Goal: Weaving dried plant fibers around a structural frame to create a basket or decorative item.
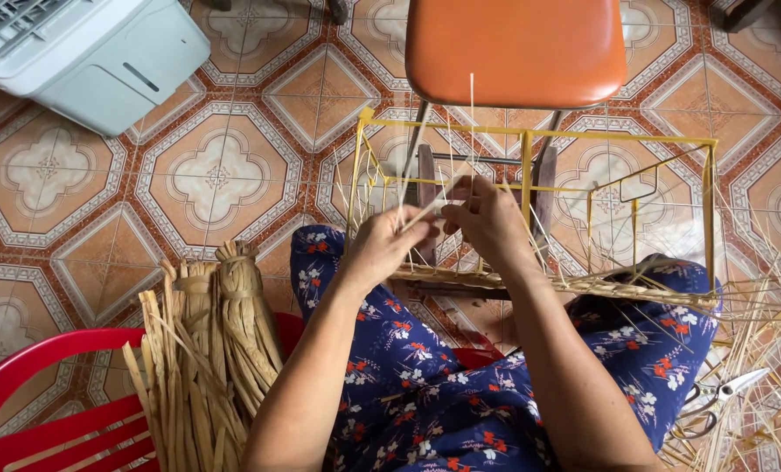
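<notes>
— Both your hands are up at the yellow wire frame (527,166), close together, right?

— Yes. Your left hand (382,245) is closed around a pale thin strip (425,208), fingers curled and pinching it near its end. Your right hand (488,218) meets it from the other side, fingertips closed on the same strip, so the two hands almost touch.

— Where does the frame sit?

— It rests across your lap, on the blue flowered cloth (425,393), with its far side against the legs of the orange chair (515,48). Woven straw runs along the frame's near bottom rail (583,284), and thin upright strips stand up from it.

— And around you?

— A bundle of dried flat leaves (207,350) lies to your left, over the edge of a red plastic chair (49,393). Loose straw is scattered on the tiled floor (216,175) to your right, with scissors (718,402) lying among it. A white appliance (84,52) stands at the far left.
</notes>
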